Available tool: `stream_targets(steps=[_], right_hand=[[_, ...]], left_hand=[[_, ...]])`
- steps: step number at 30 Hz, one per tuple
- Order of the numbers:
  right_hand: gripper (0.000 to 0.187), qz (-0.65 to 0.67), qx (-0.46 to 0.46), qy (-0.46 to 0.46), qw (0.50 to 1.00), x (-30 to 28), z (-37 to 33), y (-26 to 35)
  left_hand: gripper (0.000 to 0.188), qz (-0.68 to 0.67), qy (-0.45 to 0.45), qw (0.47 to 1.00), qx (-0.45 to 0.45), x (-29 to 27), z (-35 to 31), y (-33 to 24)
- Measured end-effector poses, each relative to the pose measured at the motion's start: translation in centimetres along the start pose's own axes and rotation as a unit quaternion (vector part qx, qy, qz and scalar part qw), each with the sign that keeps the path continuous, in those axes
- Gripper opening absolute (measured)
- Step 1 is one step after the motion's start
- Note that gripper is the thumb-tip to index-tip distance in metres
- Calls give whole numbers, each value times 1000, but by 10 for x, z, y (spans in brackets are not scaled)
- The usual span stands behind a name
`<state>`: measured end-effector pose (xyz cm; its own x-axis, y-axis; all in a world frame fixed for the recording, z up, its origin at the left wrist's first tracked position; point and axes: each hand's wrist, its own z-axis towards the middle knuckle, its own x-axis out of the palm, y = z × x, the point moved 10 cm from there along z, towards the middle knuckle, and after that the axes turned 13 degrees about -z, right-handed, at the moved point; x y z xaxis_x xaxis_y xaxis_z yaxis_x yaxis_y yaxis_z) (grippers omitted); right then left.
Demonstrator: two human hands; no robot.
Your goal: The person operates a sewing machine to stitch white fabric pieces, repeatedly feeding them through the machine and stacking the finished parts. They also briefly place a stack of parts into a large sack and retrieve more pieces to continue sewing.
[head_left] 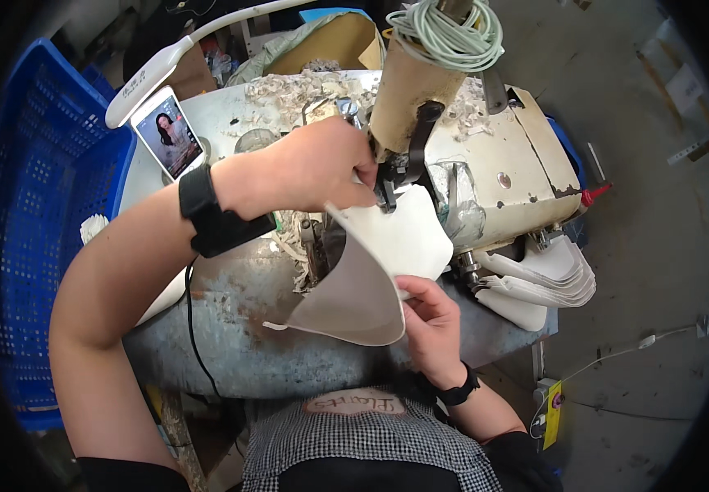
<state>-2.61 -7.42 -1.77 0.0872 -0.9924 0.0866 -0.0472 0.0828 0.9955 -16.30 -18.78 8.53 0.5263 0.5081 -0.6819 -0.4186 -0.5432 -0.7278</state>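
Seemingly mid-seam: my right hand [434, 330] pinches white piece [364, 289] near front edge of table [248, 353], left hand [317, 164] grip hidden, steady guiding needed.

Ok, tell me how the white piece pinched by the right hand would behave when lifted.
The white piece is probably flexible yet somewhat springy: it bows in a smooth curve without sharp creases. Its thin edge suggests it is light for its size.

Held piece [408, 242]: showed white and greyish beige
Machine [498, 197]: looked cream
Crate [51, 176]: was blue
Apron [346, 439]: bore black-and-white checks
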Motion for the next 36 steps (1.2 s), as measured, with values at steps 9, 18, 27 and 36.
stream_targets(steps=[9,18,27,36], right_hand=[[15,-132,25,-17,991,-39,23,22],[20,-250,-6,-36,968,-67,61,59],[20,-390,-105,-12,915,-65,95,117],[11,-326,-189,-3,926,-76,35,182]], left_hand=[[26,-17,0,999,-32,0,-3,14],[26,-103,69,978,-168,10,-7,26],[22,-129,50,965,-223,19,-5,21],[73,-409,234,868,-155,116,-39,-13]])
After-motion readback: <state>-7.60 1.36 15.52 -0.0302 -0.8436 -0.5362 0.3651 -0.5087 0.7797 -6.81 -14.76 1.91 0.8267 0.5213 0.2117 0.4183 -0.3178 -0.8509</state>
